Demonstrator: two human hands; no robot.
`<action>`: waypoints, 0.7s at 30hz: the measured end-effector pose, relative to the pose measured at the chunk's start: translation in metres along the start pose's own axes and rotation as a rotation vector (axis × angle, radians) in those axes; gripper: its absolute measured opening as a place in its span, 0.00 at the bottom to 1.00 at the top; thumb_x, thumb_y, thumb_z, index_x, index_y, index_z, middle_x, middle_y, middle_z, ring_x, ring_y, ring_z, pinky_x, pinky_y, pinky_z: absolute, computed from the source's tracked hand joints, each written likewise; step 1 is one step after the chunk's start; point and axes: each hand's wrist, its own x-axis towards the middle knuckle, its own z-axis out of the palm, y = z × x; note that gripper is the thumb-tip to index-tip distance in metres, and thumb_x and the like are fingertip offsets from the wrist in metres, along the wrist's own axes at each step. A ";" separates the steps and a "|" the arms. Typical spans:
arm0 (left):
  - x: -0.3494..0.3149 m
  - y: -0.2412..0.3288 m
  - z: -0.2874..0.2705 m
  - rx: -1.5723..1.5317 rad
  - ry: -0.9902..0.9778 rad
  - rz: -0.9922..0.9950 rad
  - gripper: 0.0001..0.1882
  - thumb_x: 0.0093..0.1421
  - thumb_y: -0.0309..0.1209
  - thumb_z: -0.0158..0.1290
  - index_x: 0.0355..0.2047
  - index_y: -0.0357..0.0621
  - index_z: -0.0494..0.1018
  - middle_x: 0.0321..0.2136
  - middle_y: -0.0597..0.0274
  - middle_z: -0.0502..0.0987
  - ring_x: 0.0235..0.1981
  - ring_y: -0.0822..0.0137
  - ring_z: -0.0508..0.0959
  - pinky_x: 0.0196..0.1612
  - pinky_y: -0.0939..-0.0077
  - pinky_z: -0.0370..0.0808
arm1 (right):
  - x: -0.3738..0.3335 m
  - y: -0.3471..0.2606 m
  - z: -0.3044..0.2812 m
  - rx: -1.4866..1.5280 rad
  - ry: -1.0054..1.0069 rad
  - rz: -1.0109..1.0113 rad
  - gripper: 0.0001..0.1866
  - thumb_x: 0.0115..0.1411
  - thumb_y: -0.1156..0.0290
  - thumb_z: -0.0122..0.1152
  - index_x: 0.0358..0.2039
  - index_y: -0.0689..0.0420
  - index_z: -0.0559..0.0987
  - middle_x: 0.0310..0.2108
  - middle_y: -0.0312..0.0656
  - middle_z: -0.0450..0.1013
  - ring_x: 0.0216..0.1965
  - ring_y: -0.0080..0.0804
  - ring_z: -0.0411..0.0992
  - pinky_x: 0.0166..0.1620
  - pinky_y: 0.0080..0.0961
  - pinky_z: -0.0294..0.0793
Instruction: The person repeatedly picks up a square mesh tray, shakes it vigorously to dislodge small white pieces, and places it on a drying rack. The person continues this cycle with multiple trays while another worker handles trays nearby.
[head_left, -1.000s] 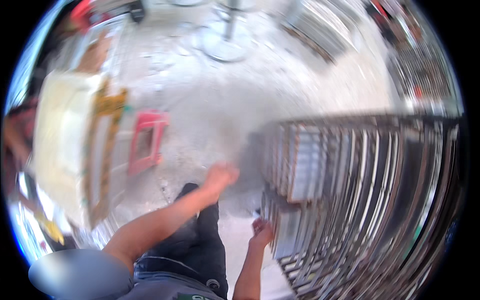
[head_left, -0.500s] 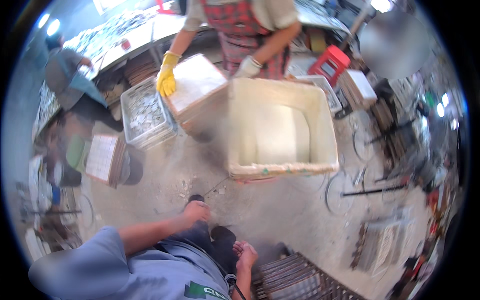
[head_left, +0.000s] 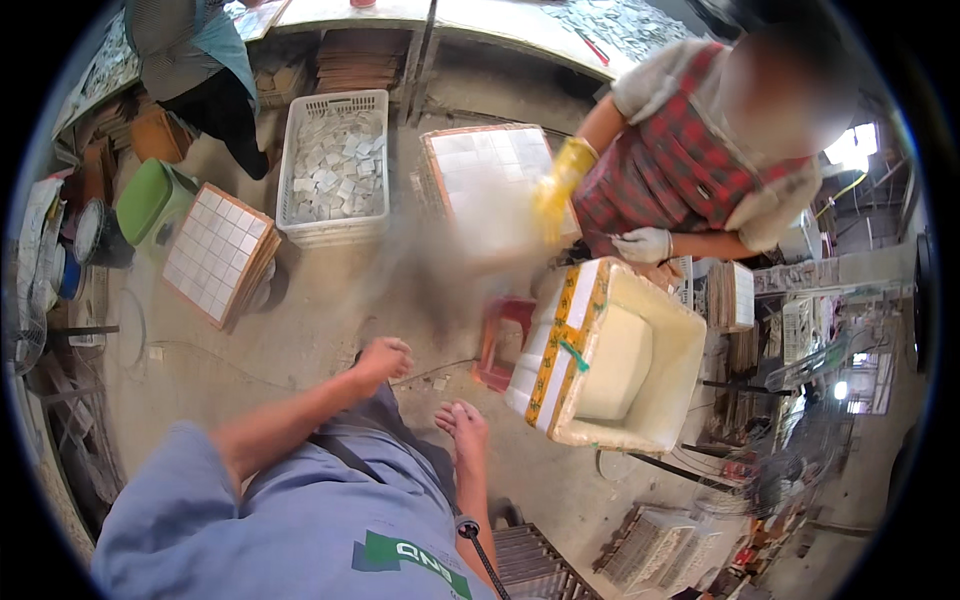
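My left hand (head_left: 383, 362) hangs in front of my body, fingers loosely curled and holding nothing visible. Lower and to its right is my right hand (head_left: 465, 422), palm turned up, fingers half bent and slightly apart, with nothing seen in it. Neither touches anything. Nearest to them on the right is a foam box (head_left: 555, 340) banded with yellow tape, its inside pale and containing whitish matter. A red stool (head_left: 497, 345) stands beside it, partly hidden. Across from me, a co-worker's yellow-gloved hand (head_left: 563, 190) is at a blurred stack of tile-covered boards (head_left: 480, 165).
A white crate (head_left: 290, 165) of loose tile pieces stands ahead left. Nearby are more tiled boards (head_left: 215, 255) and a green stool (head_left: 145, 200). Wooden racks (head_left: 535, 560) lie low right, with a stand fan (head_left: 780, 470) farther right. Another person (head_left: 195, 60) stands by the back table.
My view has turned, shifting the co-worker rightward and the crate toward the middle. The foam box now appears farther right and shows its taped side. My left hand is higher in view.
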 end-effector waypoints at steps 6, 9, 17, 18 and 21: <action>0.013 0.051 -0.074 -0.186 0.141 0.050 0.09 0.51 0.23 0.45 0.34 0.36 0.68 0.24 0.58 0.74 0.23 0.70 0.74 0.27 0.80 0.71 | 0.044 -0.021 0.065 -0.099 -0.081 -0.022 0.16 0.57 0.73 0.48 0.44 0.70 0.66 0.35 0.51 0.70 0.33 0.34 0.73 0.34 0.24 0.74; 0.012 0.066 -0.103 -0.201 0.216 0.058 0.10 0.50 0.22 0.44 0.34 0.35 0.67 0.25 0.58 0.74 0.23 0.69 0.74 0.27 0.79 0.72 | 0.065 -0.034 0.087 -0.070 -0.066 -0.040 0.16 0.57 0.74 0.48 0.43 0.71 0.66 0.35 0.51 0.70 0.32 0.33 0.72 0.34 0.23 0.74; 0.019 0.095 -0.128 -0.145 0.329 0.039 0.14 0.49 0.21 0.42 0.38 0.34 0.66 0.27 0.57 0.74 0.24 0.70 0.74 0.27 0.79 0.72 | 0.138 -0.073 0.100 0.030 0.118 -0.146 0.18 0.53 0.76 0.51 0.44 0.71 0.66 0.30 0.41 0.67 0.28 0.26 0.69 0.31 0.19 0.70; 0.022 0.102 -0.126 -0.142 0.334 0.051 0.14 0.49 0.21 0.42 0.38 0.34 0.66 0.27 0.57 0.74 0.24 0.70 0.74 0.27 0.79 0.72 | 0.150 -0.076 0.096 0.042 0.113 -0.154 0.19 0.53 0.77 0.51 0.45 0.71 0.65 0.29 0.40 0.67 0.27 0.24 0.68 0.30 0.17 0.69; 0.038 0.111 -0.126 -0.125 0.335 0.078 0.15 0.49 0.21 0.42 0.39 0.33 0.66 0.27 0.57 0.74 0.25 0.70 0.74 0.28 0.80 0.72 | 0.182 -0.085 0.094 0.054 0.131 -0.168 0.23 0.52 0.78 0.50 0.48 0.73 0.61 0.32 0.41 0.66 0.29 0.24 0.66 0.32 0.17 0.67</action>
